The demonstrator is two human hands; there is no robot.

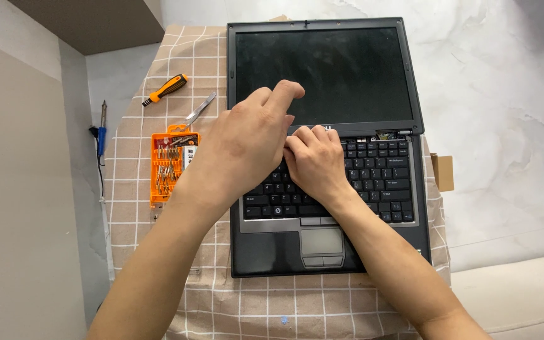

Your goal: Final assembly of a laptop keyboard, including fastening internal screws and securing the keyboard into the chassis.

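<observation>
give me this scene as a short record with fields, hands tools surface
left hand: on the laptop, fingers at the strip above the keyboard
right hand: fingertips on the same strip
screen: dark, laid back flat
tools: orange bit case, tweezers, orange screwdriver, blue soldering iron
surface: checked cloth

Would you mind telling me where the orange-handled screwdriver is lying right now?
In the head view, the orange-handled screwdriver lies on the checked cloth, left of the laptop screen, just above the tweezers and the orange bit case.
</observation>
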